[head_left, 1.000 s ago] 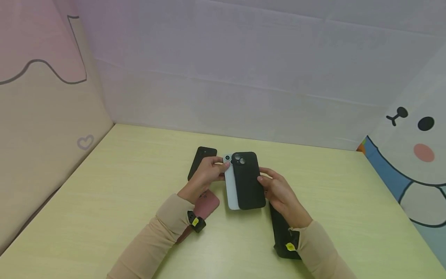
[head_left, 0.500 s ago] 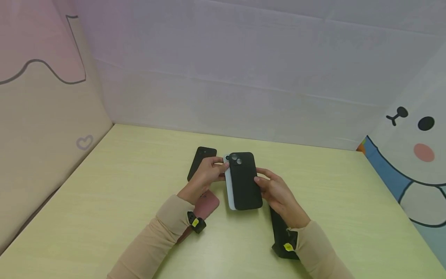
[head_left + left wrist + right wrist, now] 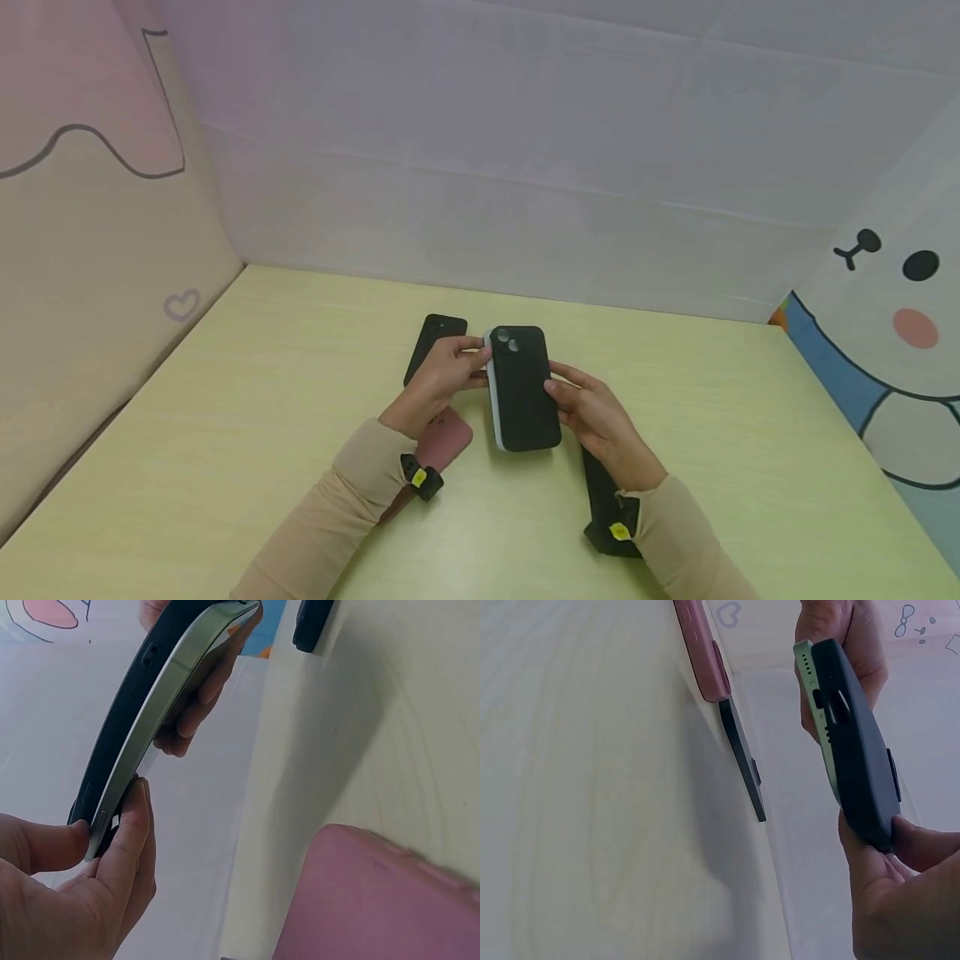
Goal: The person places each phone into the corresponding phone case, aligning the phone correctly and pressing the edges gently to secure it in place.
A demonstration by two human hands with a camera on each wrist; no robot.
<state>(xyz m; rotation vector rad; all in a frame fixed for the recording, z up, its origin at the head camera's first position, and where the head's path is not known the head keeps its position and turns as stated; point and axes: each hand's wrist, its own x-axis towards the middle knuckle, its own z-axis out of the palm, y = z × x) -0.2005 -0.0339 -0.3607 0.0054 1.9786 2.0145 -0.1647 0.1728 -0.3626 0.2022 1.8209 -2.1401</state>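
While left hand (image 3: 442,373) pinches pale, slim rectangular phone (image 3: 159,716), right hand (image 3: 597,417) grips black, round-cornered phone case (image 3: 525,396) over its back.

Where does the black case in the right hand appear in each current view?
Head: black case, just right of and below centre.
Left wrist: black case, edge-on, upper left.
Right wrist: black case, edge-on, right of centre.
Shared landmark: pink case; below centre in head, lower right in left wrist, at top in right wrist.
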